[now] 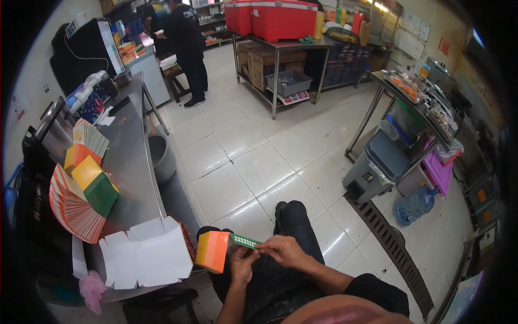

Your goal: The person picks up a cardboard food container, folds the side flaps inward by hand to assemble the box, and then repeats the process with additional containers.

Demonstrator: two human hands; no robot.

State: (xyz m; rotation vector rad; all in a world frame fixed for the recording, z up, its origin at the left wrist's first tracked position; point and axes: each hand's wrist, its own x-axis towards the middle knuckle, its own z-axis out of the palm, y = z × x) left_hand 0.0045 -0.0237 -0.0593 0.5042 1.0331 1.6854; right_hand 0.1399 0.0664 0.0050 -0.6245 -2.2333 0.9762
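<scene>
Above my lap I hold a small yellow, orange and green cardboard box (212, 251). My left hand (243, 264) is closed on its right side, below a green flap with a white pattern. The fingers of my right hand (286, 251) pinch the outer end of that flap. To the left, on the steel table, fanned stacks of flat orange-and-white cartons (75, 208) lie beside a yellow-and-green folded carton (96, 186). White unfolded card sheets (145, 254) with cut tabs rest at the table's near end.
A steel table (137, 156) runs along my left, with a grey bin (161, 156) beside it. Red coolers (283, 20) stand on a far table. At right are a lidded grey trash bin (377, 162), a water jug (415, 205) and a floor drain grate (391, 254). A person (186, 48) in dark clothes stands at the back.
</scene>
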